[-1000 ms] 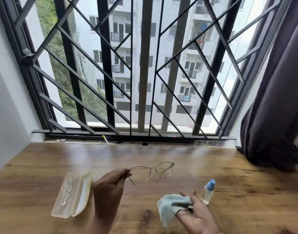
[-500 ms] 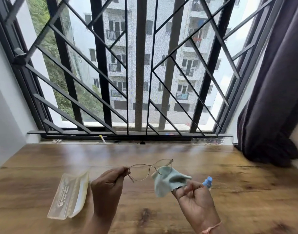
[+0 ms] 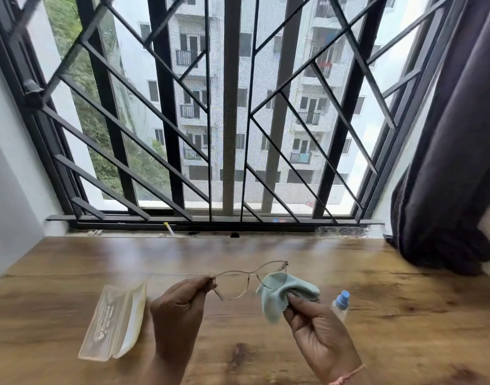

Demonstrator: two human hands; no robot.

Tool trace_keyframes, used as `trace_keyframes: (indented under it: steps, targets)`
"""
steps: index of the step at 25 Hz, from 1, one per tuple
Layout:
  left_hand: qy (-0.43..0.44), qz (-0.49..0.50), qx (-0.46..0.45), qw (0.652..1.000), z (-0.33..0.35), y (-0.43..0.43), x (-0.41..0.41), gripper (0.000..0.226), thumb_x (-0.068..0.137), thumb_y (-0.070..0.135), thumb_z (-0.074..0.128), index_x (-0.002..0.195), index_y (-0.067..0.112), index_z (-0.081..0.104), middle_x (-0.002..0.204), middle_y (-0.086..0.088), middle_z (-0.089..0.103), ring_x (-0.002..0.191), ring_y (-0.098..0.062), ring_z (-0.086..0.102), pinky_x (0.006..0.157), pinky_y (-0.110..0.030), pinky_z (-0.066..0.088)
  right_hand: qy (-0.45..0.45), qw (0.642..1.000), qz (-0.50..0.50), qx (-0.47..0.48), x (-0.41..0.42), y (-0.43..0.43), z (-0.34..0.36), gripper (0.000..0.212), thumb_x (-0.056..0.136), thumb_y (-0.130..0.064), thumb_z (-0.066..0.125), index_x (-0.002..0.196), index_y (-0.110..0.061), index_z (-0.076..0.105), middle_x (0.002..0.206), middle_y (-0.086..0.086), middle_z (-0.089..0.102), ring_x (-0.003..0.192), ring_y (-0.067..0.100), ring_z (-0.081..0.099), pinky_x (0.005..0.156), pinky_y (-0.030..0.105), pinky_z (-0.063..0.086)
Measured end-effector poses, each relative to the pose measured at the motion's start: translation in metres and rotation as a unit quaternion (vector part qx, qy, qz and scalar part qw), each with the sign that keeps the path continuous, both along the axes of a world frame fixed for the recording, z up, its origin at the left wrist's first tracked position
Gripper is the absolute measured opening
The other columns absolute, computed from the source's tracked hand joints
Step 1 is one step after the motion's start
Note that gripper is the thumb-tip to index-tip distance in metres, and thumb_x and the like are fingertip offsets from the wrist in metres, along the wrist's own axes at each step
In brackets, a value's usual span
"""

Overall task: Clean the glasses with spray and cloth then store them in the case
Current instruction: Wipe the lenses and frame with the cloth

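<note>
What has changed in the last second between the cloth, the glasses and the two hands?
The right hand lifted the cloth off the table and brought it up to the right-side lens of the glasses. The left hand kept its grip at the frame's left end. The case and spray bottle stayed in place.
</note>
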State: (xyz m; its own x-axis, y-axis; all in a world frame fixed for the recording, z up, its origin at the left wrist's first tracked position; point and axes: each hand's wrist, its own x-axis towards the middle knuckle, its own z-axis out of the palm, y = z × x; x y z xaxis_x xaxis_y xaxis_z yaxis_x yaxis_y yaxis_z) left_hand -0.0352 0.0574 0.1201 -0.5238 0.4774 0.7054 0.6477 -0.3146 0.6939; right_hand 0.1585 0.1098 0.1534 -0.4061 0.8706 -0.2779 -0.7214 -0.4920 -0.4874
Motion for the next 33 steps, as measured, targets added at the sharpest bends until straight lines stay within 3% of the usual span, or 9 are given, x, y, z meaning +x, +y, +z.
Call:
trace_keyframes:
  steps: [3, 8, 15, 17, 20, 24, 29, 31, 33]
  targets:
    - [0.016, 0.009, 0.004, 1.000, -0.003, 0.000, 0.003, 0.015, 0.060, 0.004, 0.073, 0.074, 0.003, 0.074, 0.078, 0.008, 0.068, 0.080, 0.016, 0.061, 0.075, -0.009, 0.050, -0.060, 0.998, -0.025, 0.018, -0.006, -0.004, -0.001, 0.037, 0.058, 0.016, 0.060, 0.094, 0.013, 0.059, 0.077, 0.023, 0.070, 0.066, 0.026, 0.071, 0.054, 0.028, 0.058]
    - [0.034, 0.006, 0.013, 0.999, -0.008, 0.000, 0.007, 0.014, 0.059, 0.002, 0.073, 0.073, 0.004, 0.074, 0.076, 0.001, 0.070, 0.081, 0.014, 0.061, 0.075, -0.007, 0.049, -0.151, 0.983, -0.076, 0.068, -0.006, -0.004, -0.004, 0.038, 0.061, 0.013, 0.063, 0.098, 0.009, 0.059, 0.077, 0.020, 0.069, 0.061, 0.024, 0.069, 0.049, 0.025, 0.055]
    - [0.043, 0.012, 0.002, 0.999, -0.016, -0.001, 0.002, 0.015, 0.059, 0.002, 0.073, 0.073, 0.005, 0.075, 0.077, 0.006, 0.068, 0.083, 0.018, 0.059, 0.077, -0.004, 0.046, 0.009, 0.996, 0.091, 0.024, 0.019, -0.001, 0.014, 0.041, 0.046, -0.007, 0.082, 0.083, 0.004, 0.069, 0.099, 0.027, 0.066, 0.094, 0.037, 0.066, 0.082, 0.049, 0.054]
    - [0.046, 0.004, 0.009, 0.999, -0.017, -0.002, 0.005, 0.011, 0.065, 0.009, 0.073, 0.075, 0.006, 0.075, 0.077, 0.005, 0.069, 0.084, 0.017, 0.059, 0.077, -0.004, 0.046, 0.019, 0.996, 0.089, 0.009, 0.023, 0.001, 0.017, 0.046, 0.060, -0.024, 0.079, 0.094, 0.005, 0.068, 0.110, 0.030, 0.062, 0.109, 0.042, 0.059, 0.093, 0.058, 0.044]
    - [0.041, -0.019, 0.014, 0.999, -0.016, -0.003, 0.013, 0.020, 0.072, 0.021, 0.063, 0.074, 0.005, 0.075, 0.077, 0.002, 0.071, 0.082, 0.008, 0.063, 0.076, -0.007, 0.048, -0.021, 0.999, 0.025, -0.012, 0.021, 0.005, 0.016, 0.042, 0.083, -0.028, 0.055, 0.104, 0.008, 0.060, 0.103, 0.028, 0.064, 0.100, 0.039, 0.064, 0.080, 0.058, 0.051]
    - [0.051, -0.028, 0.008, 0.998, -0.015, -0.003, 0.019, 0.021, 0.072, 0.022, 0.062, 0.073, 0.006, 0.075, 0.077, 0.003, 0.071, 0.080, 0.001, 0.065, 0.076, -0.005, 0.047, -0.043, 0.998, -0.039, -0.018, 0.013, 0.009, 0.009, 0.030, 0.089, -0.007, 0.051, 0.069, 0.001, 0.071, 0.078, 0.017, 0.072, 0.068, 0.023, 0.071, 0.062, 0.039, 0.059]
    - [0.048, -0.046, 0.015, 0.998, -0.014, -0.003, 0.023, 0.020, 0.073, 0.021, 0.062, 0.074, 0.005, 0.075, 0.078, 0.002, 0.071, 0.081, 0.006, 0.065, 0.075, -0.007, 0.049, -0.081, 0.995, -0.050, -0.004, 0.008, 0.011, 0.008, 0.027, 0.076, 0.009, 0.054, 0.057, -0.001, 0.071, 0.061, 0.012, 0.071, 0.053, 0.016, 0.068, 0.045, 0.026, 0.055]
    - [0.053, -0.053, 0.020, 0.997, -0.014, -0.002, 0.024, 0.021, 0.074, 0.022, 0.063, 0.075, 0.005, 0.075, 0.080, 0.002, 0.071, 0.082, 0.007, 0.065, 0.076, -0.007, 0.049, -0.104, 0.993, -0.048, 0.012, 0.007, 0.011, 0.007, 0.012, 0.065, 0.006, 0.061, 0.063, 0.000, 0.071, 0.063, 0.012, 0.071, 0.055, 0.018, 0.069, 0.048, 0.026, 0.056]
    - [0.053, -0.066, 0.028, 0.996, -0.015, -0.002, 0.024, 0.025, 0.077, 0.026, 0.064, 0.077, 0.004, 0.075, 0.081, 0.001, 0.071, 0.082, 0.006, 0.065, 0.076, -0.008, 0.049, -0.135, 0.990, -0.042, 0.026, 0.007, 0.012, 0.005, 0.025, 0.049, 0.001, 0.076, 0.073, 0.001, 0.068, 0.069, 0.016, 0.071, 0.061, 0.023, 0.070, 0.054, 0.028, 0.058]
